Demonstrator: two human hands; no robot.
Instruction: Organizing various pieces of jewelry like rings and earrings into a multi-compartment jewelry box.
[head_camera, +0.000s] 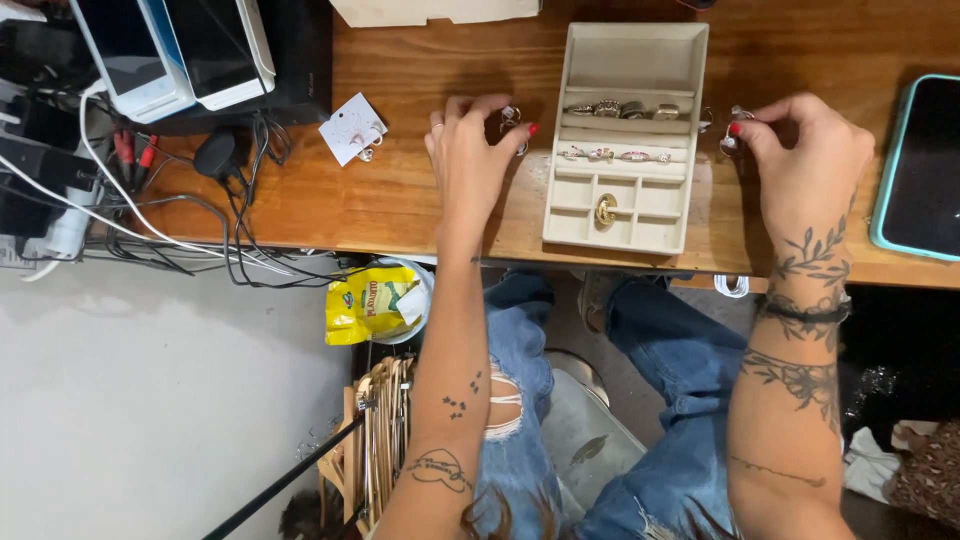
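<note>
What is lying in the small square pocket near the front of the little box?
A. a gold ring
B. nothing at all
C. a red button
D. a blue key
A: a gold ring sits alone in a small square pocket of the cream jewellery box, with rows of silvery rings tucked in the slots behind it.

Looks like a small shop counter or sales desk, probably jewellery retail. Evidence: wooden tabletop (400, 200) carrying a beige ring display box (625, 140), an earring card (352, 128), two card payment terminals (170, 50) with a tangle of cables (200, 230). Bundle of wooden hangers (380, 440) below the edge.
</note>
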